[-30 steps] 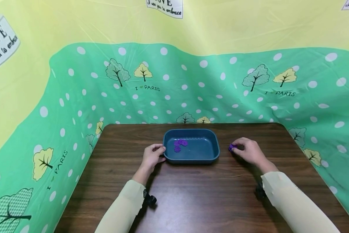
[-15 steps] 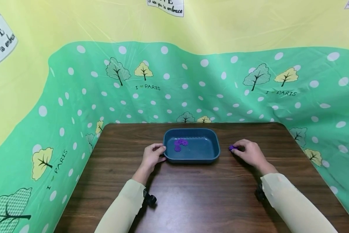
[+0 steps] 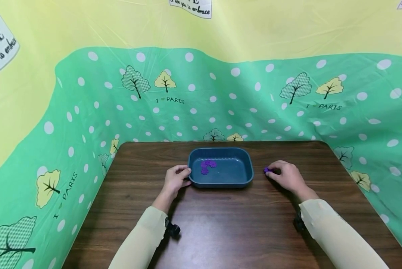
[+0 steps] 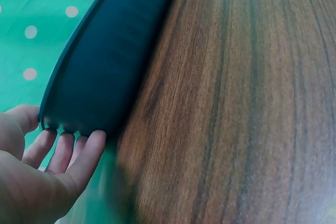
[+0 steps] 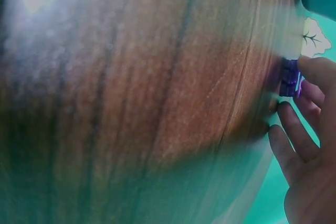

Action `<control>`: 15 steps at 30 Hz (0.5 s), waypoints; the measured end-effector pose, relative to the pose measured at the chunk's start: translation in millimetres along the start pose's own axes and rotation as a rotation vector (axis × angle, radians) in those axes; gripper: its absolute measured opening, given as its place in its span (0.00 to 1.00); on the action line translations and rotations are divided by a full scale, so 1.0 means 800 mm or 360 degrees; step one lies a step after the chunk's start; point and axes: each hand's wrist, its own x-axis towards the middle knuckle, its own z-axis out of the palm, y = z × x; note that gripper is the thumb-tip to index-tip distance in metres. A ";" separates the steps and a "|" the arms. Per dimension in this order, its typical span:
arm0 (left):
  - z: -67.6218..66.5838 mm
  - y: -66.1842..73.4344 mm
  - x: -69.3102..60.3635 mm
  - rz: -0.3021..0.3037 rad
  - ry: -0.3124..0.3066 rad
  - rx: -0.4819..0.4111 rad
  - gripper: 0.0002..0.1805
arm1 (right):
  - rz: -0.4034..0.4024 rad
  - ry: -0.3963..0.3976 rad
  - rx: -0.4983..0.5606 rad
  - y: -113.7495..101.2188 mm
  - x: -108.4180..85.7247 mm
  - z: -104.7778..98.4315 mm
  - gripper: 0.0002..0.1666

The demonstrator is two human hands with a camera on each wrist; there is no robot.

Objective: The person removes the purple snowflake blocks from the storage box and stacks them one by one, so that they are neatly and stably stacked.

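A dark blue rectangular tray (image 3: 221,185) stands on the table, with several small purple flower-shaped pieces (image 3: 205,170) lying at its left side. My left hand (image 3: 175,180) holds the tray's left end. In the left wrist view, the thumb is at the rim and the fingertips (image 4: 97,139) touch the outer wall. To the right of the tray, my right hand (image 3: 288,176) pinches purple pieces (image 5: 289,78) between thumb and fingers, close above or on the table; which of the two I cannot tell. They look stacked in the right wrist view, partly hidden by the fingers.
The dark wood-grain table (image 3: 227,228) spreads in front of the tray and to both sides. A green and yellow printed cloth (image 3: 221,89) hangs behind it and along the sides. A small black device (image 3: 173,229) sits at the left wrist.
The purple pieces in my right hand show as a smaller, flatter shape than a second ago. Both hands and the tray stay almost where they were.
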 end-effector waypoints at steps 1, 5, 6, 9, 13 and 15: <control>0.000 0.000 0.000 -0.0003 0.0000 0.0002 0.20 | -0.0002 0.0001 -0.0002 0.000 0.000 0.000 0.12; 0.000 -0.001 0.000 -0.0010 -0.0004 0.0015 0.20 | -0.0011 0.0012 -0.0012 0.001 0.000 0.001 0.12; 0.000 -0.001 0.000 -0.0010 -0.0006 0.0015 0.21 | -0.0012 0.0008 -0.0014 0.001 0.000 0.001 0.12; 0.000 0.000 -0.001 -0.0011 -0.0007 0.0018 0.21 | -0.0008 0.0000 -0.0019 0.002 0.000 0.002 0.12; 0.000 0.000 -0.001 -0.0008 -0.0002 0.0016 0.21 | -0.0004 -0.0003 -0.0027 0.002 0.000 0.003 0.12; 0.000 0.000 -0.001 -0.0002 -0.0002 0.0015 0.21 | -0.0003 -0.0005 -0.0029 0.001 0.000 0.003 0.12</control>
